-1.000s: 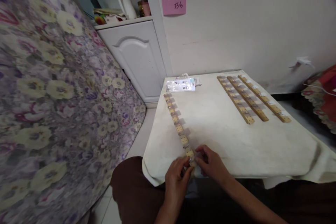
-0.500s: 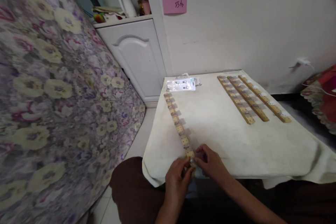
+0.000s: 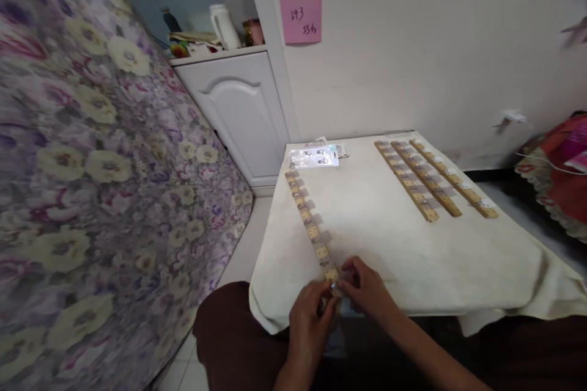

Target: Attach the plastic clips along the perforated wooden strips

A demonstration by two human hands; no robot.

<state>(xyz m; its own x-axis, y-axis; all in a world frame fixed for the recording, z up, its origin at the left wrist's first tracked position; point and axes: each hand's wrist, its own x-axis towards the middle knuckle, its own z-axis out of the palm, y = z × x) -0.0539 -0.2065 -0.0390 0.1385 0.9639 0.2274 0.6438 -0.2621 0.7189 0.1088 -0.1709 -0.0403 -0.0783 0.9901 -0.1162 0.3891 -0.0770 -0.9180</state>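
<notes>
A narrow yellowish wooden strip (image 3: 312, 232), with small holes and clear or shiny pieces spaced along it, runs from the table's back left toward me. My left hand (image 3: 309, 314) has thumb and fingers closed round its near end. At that end sits a small shiny metal piece (image 3: 333, 286), between the fingertips of both hands. From the right, my right hand (image 3: 367, 290) reaches in with thumb and forefinger bent together against this piece. The fingers partly hide the piece and the strip's end.
Three similar strips, the nearest being a wooden strip (image 3: 407, 182), lie side by side at the table's right. A clear blister pack (image 3: 314, 157) rests at the back left. The cream tablecloth (image 3: 367, 195) hangs over the front edge. A flowered curtain (image 3: 137, 165) hangs at left.
The camera view has tilted slightly upward, so the wall note and table sit lower in the picture. Both hands stay at the strip's near end with little visible movement.
</notes>
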